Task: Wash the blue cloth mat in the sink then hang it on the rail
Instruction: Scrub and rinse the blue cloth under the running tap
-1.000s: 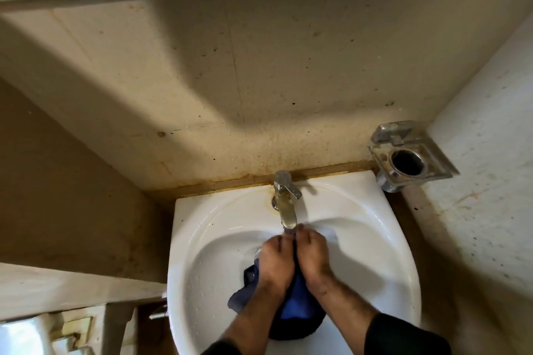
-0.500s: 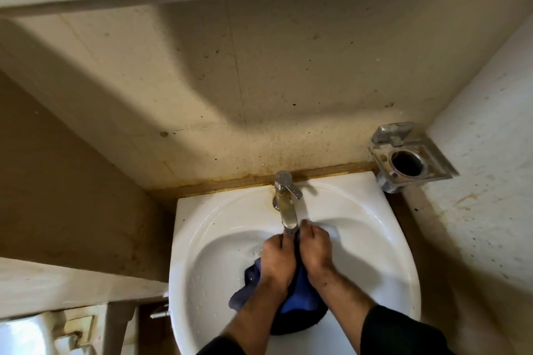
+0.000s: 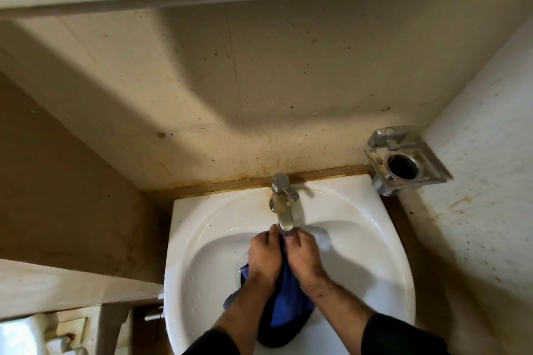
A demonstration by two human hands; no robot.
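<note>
1. Head view: the left hand (image 3: 264,258) and the right hand (image 3: 302,256) are side by side in the white sink (image 3: 372,239), just under the tip of the tap (image 3: 284,210).
2. Both hands have their fingers curled round the top of the blue cloth mat (image 3: 290,302) and grip it between them.
3. The mat hangs down from the hands toward the person. Its long way runs from the tap to the near edge of the sink.
4. Its low end lies bunched and dark in the bowl, between the two arms.
5. Both hands are just as near to it, so either one could lift it.
6. It looks like the washing step. No rail shows here, so hanging comes later.
7. A metal holder (image 3: 403,164) sits on the wall to the right.
</note>
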